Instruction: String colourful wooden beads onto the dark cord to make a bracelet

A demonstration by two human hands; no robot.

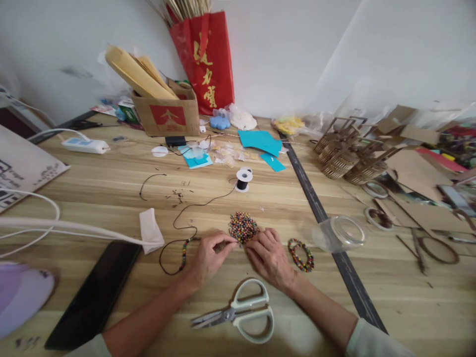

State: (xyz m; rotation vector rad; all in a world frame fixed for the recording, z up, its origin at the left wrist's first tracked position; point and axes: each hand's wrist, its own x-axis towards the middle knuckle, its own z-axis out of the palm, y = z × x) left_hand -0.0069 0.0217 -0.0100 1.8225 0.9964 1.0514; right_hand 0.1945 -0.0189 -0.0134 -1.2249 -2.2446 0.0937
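Note:
My left hand [213, 255] pinches a thin black cord [177, 218], with thumb and forefinger at the near edge of a pile of small multicoloured beads [243, 225]. Several beads are threaded on this cord [184, 253], left of that hand. The cord runs back to a white spool [243, 179] wound with black. My right hand [269, 255] is closed against the pile's right side, fingertips at the beads; what they hold, if anything, is hidden. A finished-looking beaded bracelet [301, 255] lies just right of it. Scissors [241, 312] with pale green handles lie between my forearms.
A black phone [94, 292] and white cables [74, 225] lie at left. A clear jar [340, 233] rests on its side at right, near scissors [420, 250]. Behind stand a cardboard box [167, 116], a red bag [208, 64] and small woven baskets [344, 153]. Blue card [260, 141] lies mid-back.

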